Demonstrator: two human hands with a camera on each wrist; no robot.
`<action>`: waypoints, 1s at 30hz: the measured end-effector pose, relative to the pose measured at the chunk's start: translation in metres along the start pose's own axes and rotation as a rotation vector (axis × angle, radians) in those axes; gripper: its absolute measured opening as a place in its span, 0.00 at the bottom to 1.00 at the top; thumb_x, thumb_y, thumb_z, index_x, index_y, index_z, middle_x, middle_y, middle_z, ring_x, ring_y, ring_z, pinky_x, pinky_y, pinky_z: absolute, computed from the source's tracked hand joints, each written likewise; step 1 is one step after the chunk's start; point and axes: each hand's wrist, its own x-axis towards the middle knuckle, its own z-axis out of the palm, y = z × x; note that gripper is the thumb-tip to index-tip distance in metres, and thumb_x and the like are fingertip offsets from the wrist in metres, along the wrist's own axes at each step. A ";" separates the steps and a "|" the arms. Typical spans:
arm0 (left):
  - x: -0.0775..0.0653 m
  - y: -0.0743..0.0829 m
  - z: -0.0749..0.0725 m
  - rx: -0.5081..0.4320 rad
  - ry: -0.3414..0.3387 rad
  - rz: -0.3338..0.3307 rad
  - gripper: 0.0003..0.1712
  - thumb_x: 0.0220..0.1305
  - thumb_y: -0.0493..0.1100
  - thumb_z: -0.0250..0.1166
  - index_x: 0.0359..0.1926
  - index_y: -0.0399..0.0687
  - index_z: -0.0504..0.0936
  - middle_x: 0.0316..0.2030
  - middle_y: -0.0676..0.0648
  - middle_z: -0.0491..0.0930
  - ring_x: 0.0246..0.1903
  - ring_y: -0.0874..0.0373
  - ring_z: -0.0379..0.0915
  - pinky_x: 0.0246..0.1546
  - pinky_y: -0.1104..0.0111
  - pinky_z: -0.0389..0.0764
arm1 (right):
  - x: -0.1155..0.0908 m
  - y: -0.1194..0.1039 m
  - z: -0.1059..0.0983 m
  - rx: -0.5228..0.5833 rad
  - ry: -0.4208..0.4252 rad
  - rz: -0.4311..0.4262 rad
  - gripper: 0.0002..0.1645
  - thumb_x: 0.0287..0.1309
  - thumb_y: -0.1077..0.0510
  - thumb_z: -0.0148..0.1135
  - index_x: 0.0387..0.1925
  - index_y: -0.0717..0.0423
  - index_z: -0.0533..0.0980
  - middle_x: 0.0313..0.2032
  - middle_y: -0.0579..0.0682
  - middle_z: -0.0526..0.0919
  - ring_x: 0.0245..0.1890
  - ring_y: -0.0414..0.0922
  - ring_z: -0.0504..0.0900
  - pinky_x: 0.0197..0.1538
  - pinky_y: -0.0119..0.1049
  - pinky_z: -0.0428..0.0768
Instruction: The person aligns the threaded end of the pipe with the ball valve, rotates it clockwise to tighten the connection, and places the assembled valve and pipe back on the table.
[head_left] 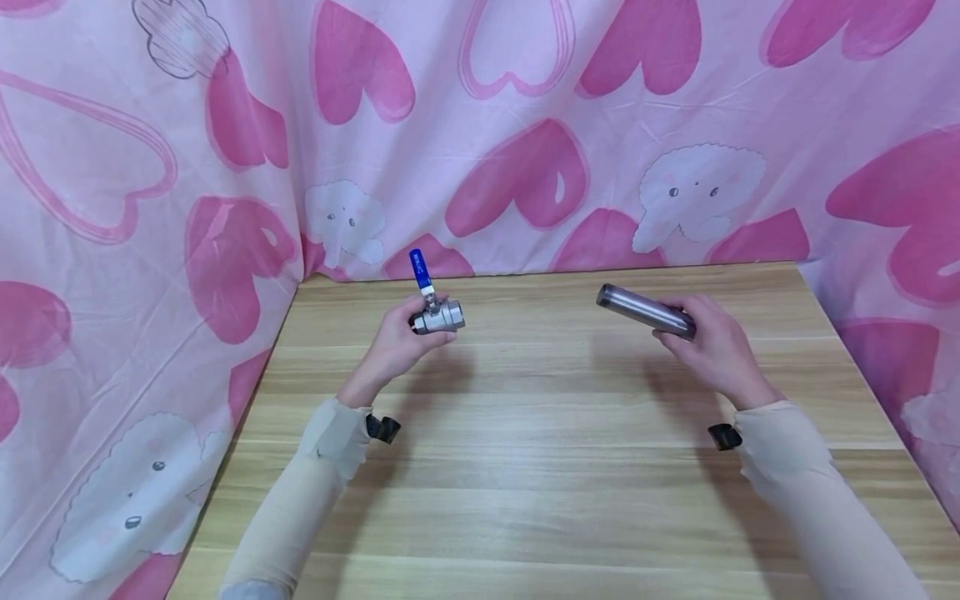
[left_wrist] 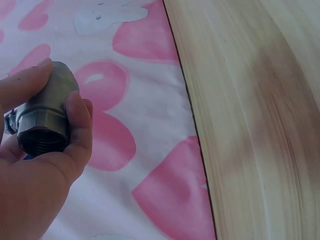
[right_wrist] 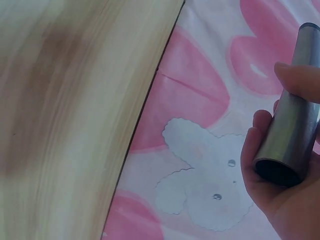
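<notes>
My left hand [head_left: 397,337] grips a metal ball valve [head_left: 442,317] by its body, above the left part of the table. The valve's blue lever handle [head_left: 420,268] points up and away. In the left wrist view, the threaded opening of the valve [left_wrist: 45,127] faces the camera. On the right, my right hand [head_left: 716,346] holds a grey metal pipe [head_left: 645,310] near its lower end, with fingers and thumb wrapped round it. The pipe's far end is threaded and tilts up toward the left. From the right wrist, the hollow near end of the pipe [right_wrist: 292,135] shows. Valve and pipe are well apart.
Both hands are above a wood-grain table [head_left: 510,467]. A pink curtain [head_left: 517,167] with hearts and white cartoon animals hangs behind it and along its left and right sides. Each wrist wears a small black camera mount [head_left: 384,429].
</notes>
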 end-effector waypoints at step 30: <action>0.001 0.013 0.016 0.011 -0.047 0.102 0.31 0.51 0.38 0.74 0.59 0.50 0.77 0.52 0.45 0.77 0.48 0.49 0.76 0.51 0.56 0.77 | 0.009 -0.032 0.010 -0.027 0.049 -0.183 0.26 0.44 0.68 0.73 0.49 0.57 0.76 0.43 0.54 0.80 0.39 0.49 0.78 0.41 0.47 0.76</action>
